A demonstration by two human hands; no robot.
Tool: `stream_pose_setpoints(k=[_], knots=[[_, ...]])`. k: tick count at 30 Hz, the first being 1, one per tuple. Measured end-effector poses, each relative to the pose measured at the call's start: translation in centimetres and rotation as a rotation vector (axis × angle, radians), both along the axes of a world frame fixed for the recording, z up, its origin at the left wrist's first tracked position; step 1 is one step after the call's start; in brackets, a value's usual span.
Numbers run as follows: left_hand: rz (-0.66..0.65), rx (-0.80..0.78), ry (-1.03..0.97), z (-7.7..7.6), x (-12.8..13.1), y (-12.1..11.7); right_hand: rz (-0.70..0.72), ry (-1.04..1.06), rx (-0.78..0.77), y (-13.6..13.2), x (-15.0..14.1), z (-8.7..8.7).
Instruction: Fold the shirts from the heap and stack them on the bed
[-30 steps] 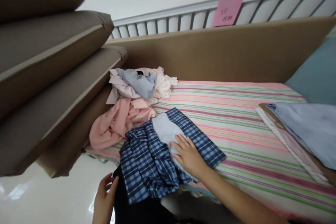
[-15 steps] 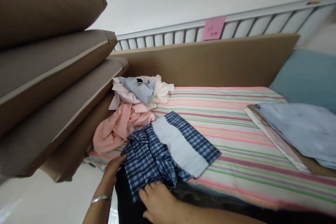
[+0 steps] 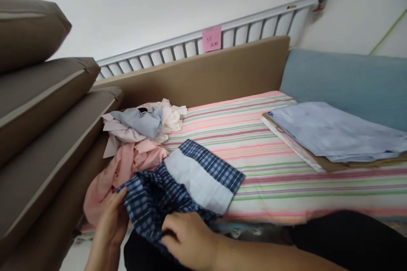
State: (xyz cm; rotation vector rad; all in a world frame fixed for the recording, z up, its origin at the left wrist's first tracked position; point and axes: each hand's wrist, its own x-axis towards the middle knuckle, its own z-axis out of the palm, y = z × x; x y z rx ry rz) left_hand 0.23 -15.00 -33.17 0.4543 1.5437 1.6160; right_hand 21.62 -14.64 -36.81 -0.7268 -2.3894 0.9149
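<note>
A dark blue plaid garment (image 3: pixel 146 207) with a light blue panel lies partly on the striped sheet, its near end bunched and lifted over the front edge. My left hand (image 3: pixel 112 218) grips its left edge, with the thumb on top of the fabric. Fingers curled, my right hand (image 3: pixel 187 235) pinches the near part of the same garment. Just beyond my left hand is a crumpled pink cloth (image 3: pixel 111 173). Behind that sits a heap of grey-blue cloth (image 3: pixel 140 123) and white cloth (image 3: pixel 171 116).
Thick brown cushions (image 3: pixel 47 131) are stacked at the left. Folded light blue cloth (image 3: pixel 333 129) rests on the striped sheet (image 3: pixel 263 156) at the right. A brown board (image 3: pixel 197 78) stands along the back, below a white radiator (image 3: pixel 149 60) with a pink note (image 3: pixel 212 39).
My view has shifted, bringing more of the right side in. Both hands now grip the plaid garment, and its near end has been raised and bunched; before, it lay flatter.
</note>
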Motion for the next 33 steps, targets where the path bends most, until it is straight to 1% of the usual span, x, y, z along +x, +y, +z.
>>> stream_pose_setpoints(k=[2,3,4,5,7,8,10,11,13,14,16,18,20,24,26,28,29,30,31,33], knots=[[-0.063,0.086,0.033,2.0,2.2,3.4,-0.105,0.127,-0.265,2.0,2.5,2.1],[-0.101,0.117,0.045,2.6,3.5,5.5,-0.147,0.191,-0.396,3.1,3.7,2.6],[-0.138,0.132,0.058,2.9,5.0,7.6,-0.189,0.254,-0.514,4.4,4.8,2.6],[-0.170,0.129,0.089,2.9,6.6,9.8,-0.236,0.308,-0.609,5.8,5.8,2.3],[-0.233,0.083,0.200,2.0,9.8,13.8,-0.371,0.350,-0.721,8.3,7.7,0.6],[-0.269,0.050,0.263,1.2,11.2,15.4,-0.458,0.317,-0.752,9.4,8.5,-0.5],[-0.334,-0.008,0.381,-0.7,13.1,17.7,-0.613,0.194,-0.813,11.1,10.0,-2.8],[-0.357,-0.026,0.434,-1.5,13.4,18.4,-0.664,0.136,-0.843,11.7,10.6,-3.9],[-0.382,-0.048,0.553,-2.8,12.8,19.0,-0.692,0.069,-0.868,12.2,11.4,-5.3],[-0.393,-0.059,0.627,-3.2,12.0,19.1,-0.678,0.060,-0.851,12.3,11.5,-5.7],[-0.432,-0.087,0.776,-3.6,10.1,19.3,-0.634,0.054,-0.772,12.2,11.6,-5.9],[-0.498,-0.125,0.904,-3.9,8.5,19.7,-0.606,0.036,-0.695,12.1,11.4,-5.6],[-0.580,-0.159,0.994,-4.4,7.6,20.4,-0.597,0.034,-0.660,12.0,11.1,-5.1],[-0.756,-0.194,1.063,-5.9,7.8,21.9,-0.585,0.050,-0.635,11.5,10.8,-4.3],[-0.817,-0.197,1.070,-6.3,8.1,22.3,-0.602,-0.004,-0.544,11.0,10.7,-4.1],[-0.851,-0.194,1.077,-6.1,8.0,22.1,-0.633,-0.097,-0.417,10.3,10.5,-3.9],[-0.857,-0.188,1.081,-5.7,7.8,21.9,-0.636,-0.133,-0.383,10.0,10.4,-3.6],[-0.858,-0.178,1.082,-5.1,7.4,21.5,-0.624,-0.146,-0.382,9.6,10.2,-3.2],[-0.853,-0.166,1.080,-4.3,6.9,21.0,-0.594,-0.131,-0.414,9.3,10.0,-2.6],[-0.825,-0.121,1.044,-2.4,5.9,20.2,-0.503,-0.025,-0.520,8.9,9.8,-1.1]])
